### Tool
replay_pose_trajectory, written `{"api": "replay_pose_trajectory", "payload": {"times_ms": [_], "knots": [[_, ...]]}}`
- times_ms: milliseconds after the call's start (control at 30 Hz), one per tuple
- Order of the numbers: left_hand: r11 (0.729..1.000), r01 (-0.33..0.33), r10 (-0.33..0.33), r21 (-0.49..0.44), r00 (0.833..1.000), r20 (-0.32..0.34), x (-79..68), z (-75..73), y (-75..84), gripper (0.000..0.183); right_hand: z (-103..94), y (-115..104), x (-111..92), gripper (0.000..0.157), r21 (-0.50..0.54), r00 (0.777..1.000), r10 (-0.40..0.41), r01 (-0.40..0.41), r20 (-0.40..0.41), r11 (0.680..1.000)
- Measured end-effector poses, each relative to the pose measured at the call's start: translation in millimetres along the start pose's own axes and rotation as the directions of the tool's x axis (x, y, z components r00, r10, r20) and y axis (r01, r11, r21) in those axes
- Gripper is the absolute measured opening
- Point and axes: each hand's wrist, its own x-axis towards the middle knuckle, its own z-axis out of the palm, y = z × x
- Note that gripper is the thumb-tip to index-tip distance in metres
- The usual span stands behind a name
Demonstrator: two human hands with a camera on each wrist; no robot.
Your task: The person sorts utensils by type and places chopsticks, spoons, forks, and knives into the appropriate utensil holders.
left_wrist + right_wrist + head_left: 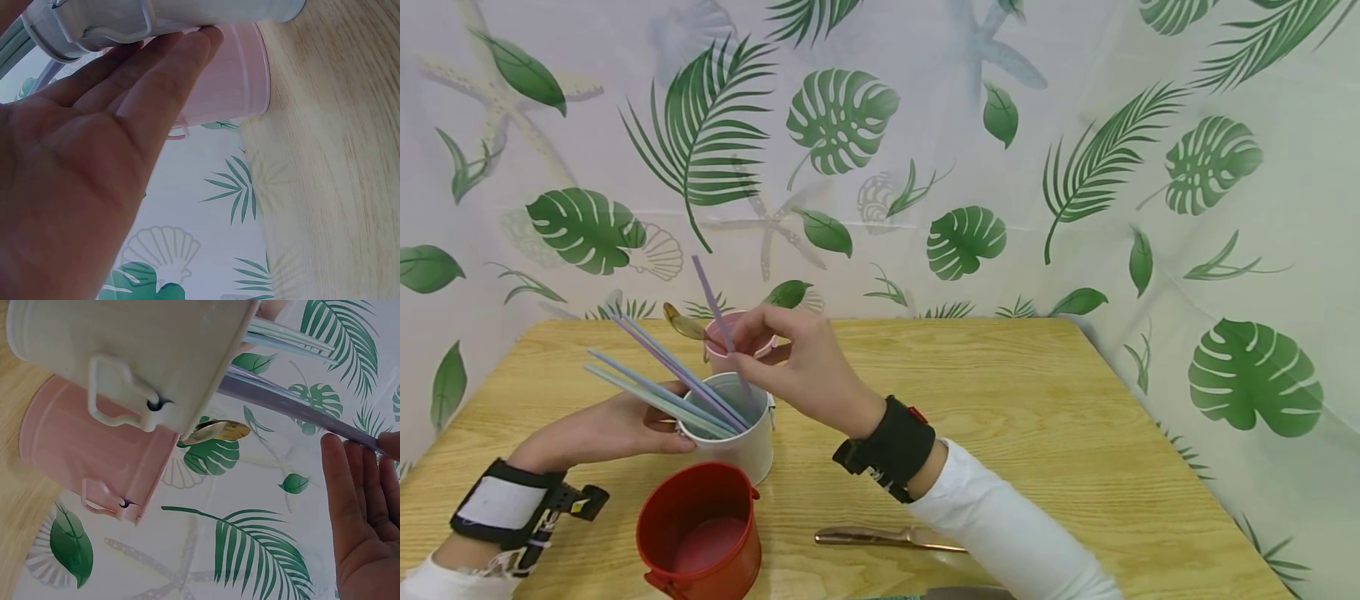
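A small white metal bucket [748, 454] stands on the table with several pastel blue, green and purple straws [658, 354] leaning left out of it. My left hand [613, 429] holds the bucket at its left side, thumb near the rim and fingers behind, against the wall. Between thumb and fingers, my right hand [812, 362] pinches a purple straw [706, 287] whose lower end is inside the white bucket. Behind stands a pink bucket [100, 447], partly hidden by the white bucket and my right hand, with a gold spoon [225, 430] sticking out of it.
A red bucket [747, 546] stands nearest me, just in front of the white one. To its right lies a copper-coloured knife [861, 536], partly under my right sleeve. Another dark blade [966, 593] shows at the bottom edge. A leaf-printed cloth [880, 250] hangs behind the table.
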Motion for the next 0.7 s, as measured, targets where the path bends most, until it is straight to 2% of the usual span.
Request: {"api": "replay_pose_trajectory", "payload": {"times_ms": [200,400,700], "knots": [[1.0,-0.001,0.001,-0.01,1.0,0.004,0.3,-0.7,0.3,0.081,8.3,10.2,0.7,0.014,-0.035,1.0,-0.01,0.011,0.027,0.999],[1.0,0.002,-0.002,-0.008,1.0,0.009,-0.1,-0.9,-0.7,0.08,17.1,18.5,-1.2,0.016,-0.064,0.996,0.023,-0.017,0.092,0.998],[0.999,-0.05,0.05,-0.004,0.999,0.017,-0.5,-0.2,-2.0,0.078,26.6,27.4,-1.8,0.017,-0.127,0.985,0.043,-0.022,0.165,0.992]]}}
